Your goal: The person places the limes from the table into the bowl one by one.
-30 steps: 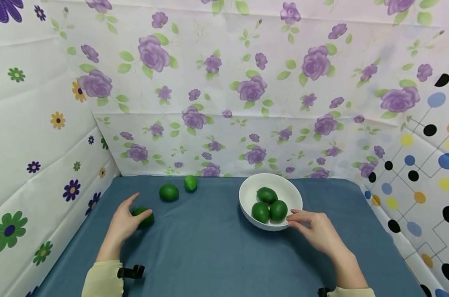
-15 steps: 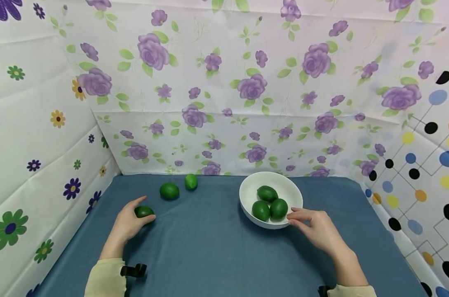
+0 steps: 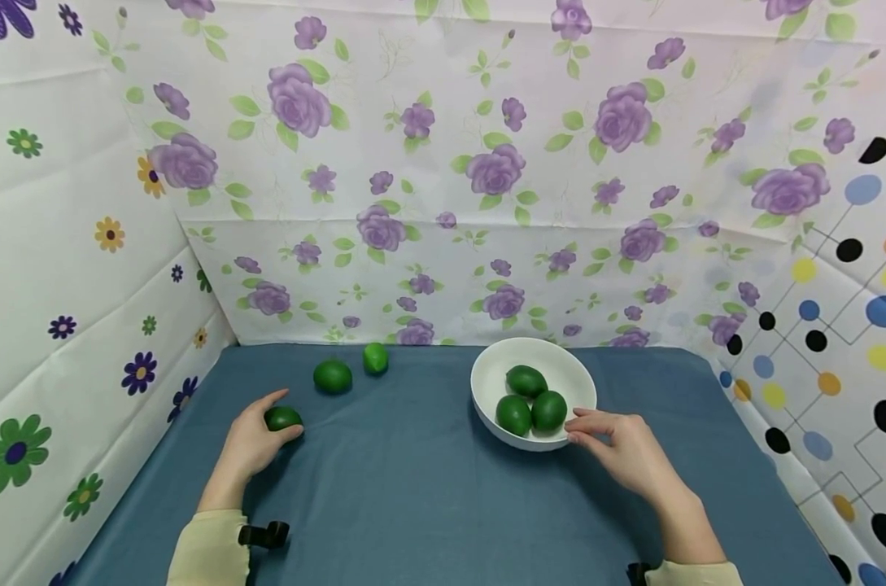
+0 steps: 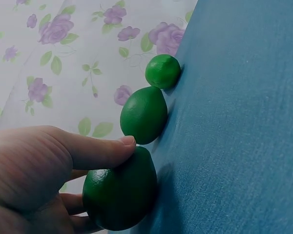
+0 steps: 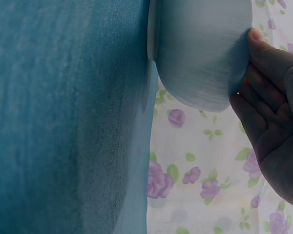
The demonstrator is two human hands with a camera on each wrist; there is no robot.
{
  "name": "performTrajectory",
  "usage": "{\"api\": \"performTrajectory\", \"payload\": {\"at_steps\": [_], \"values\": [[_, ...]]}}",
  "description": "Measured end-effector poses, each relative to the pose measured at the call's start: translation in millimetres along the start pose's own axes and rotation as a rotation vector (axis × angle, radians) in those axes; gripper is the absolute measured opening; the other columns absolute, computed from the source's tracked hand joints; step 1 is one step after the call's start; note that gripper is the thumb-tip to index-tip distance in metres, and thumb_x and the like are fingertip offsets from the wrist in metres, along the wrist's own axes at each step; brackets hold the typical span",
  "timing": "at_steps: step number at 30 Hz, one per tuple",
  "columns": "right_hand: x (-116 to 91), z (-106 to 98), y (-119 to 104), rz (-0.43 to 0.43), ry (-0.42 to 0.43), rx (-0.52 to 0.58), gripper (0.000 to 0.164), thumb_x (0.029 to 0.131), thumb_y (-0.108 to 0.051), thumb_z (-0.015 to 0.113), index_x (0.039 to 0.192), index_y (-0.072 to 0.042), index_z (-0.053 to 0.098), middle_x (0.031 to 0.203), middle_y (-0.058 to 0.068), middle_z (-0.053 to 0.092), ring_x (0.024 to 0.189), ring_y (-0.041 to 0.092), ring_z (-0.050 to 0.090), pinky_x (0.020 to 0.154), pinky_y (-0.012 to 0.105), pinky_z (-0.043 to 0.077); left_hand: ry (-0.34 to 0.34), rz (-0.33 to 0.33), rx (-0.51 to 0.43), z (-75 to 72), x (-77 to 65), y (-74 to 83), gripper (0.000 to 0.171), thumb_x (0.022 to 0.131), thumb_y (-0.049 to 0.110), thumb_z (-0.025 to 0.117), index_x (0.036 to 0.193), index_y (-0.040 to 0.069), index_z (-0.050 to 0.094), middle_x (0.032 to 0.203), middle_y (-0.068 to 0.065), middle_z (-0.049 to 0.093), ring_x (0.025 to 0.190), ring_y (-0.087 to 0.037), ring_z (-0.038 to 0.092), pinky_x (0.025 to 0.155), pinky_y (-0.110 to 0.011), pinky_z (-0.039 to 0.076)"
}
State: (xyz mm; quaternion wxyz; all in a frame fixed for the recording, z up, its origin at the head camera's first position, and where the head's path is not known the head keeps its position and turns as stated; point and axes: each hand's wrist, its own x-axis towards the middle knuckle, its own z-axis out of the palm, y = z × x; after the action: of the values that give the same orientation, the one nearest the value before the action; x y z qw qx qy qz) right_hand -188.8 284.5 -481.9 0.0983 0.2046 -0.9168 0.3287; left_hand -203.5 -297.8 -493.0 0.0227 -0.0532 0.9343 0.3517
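My left hand (image 3: pixel 250 439) is at the left of the table, its thumb and fingers around a dark green lime (image 3: pixel 283 418). In the left wrist view the thumb lies across the top of this lime (image 4: pixel 121 195), while the other fingers are partly hidden behind it. Farther back lie another dark green lime (image 3: pixel 333 377) and a smaller, brighter green lime (image 3: pixel 375 359). On the right, my right hand (image 3: pixel 628 449) pinches the near right rim of a white bowl (image 3: pixel 490 370). Inside the bowl are three dark green limes (image 3: pixel 526 381).
A blue cloth (image 3: pixel 413 496) covers the table. Behind it hangs a white sheet with purple roses (image 3: pixel 443 277). Printed sheets also close off the left side (image 3: pixel 84 325) and the right side (image 3: pixel 853 382).
My left hand has shifted slightly right and its thumb and fingers have come around the near lime. My right hand stays at the bowl's rim, and the bowl has not moved.
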Motion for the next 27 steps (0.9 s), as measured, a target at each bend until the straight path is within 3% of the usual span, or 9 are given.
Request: {"api": "performTrajectory", "payload": {"at_steps": [8,27], "values": [[0.2,0.7,0.2,-0.014,0.012,-0.007,0.016,0.096,-0.022,0.083,0.111,-0.019,0.087,0.124,0.007,0.078,0.122,0.027,0.072,0.09,0.052,0.062,-0.012,-0.004,0.004,0.2,2.0,-2.9,0.081,0.1,0.024,0.079,0.166,0.003,0.038,0.162,-0.037,0.035,0.139,-0.059,0.043,0.104,-0.07,0.044],[-0.6,0.2,-0.9,0.009,-0.004,0.01,0.016,0.097,-0.024,0.082,0.112,-0.019,0.087,0.126,0.006,0.077,0.124,0.028,0.071,0.094,0.054,0.06,-0.007,0.007,0.015,-0.1,-0.5,-3.6,0.08,0.095,0.014,0.083,0.163,0.001,0.042,0.16,-0.039,0.037,0.139,-0.061,0.041,0.106,-0.073,0.041]]}}
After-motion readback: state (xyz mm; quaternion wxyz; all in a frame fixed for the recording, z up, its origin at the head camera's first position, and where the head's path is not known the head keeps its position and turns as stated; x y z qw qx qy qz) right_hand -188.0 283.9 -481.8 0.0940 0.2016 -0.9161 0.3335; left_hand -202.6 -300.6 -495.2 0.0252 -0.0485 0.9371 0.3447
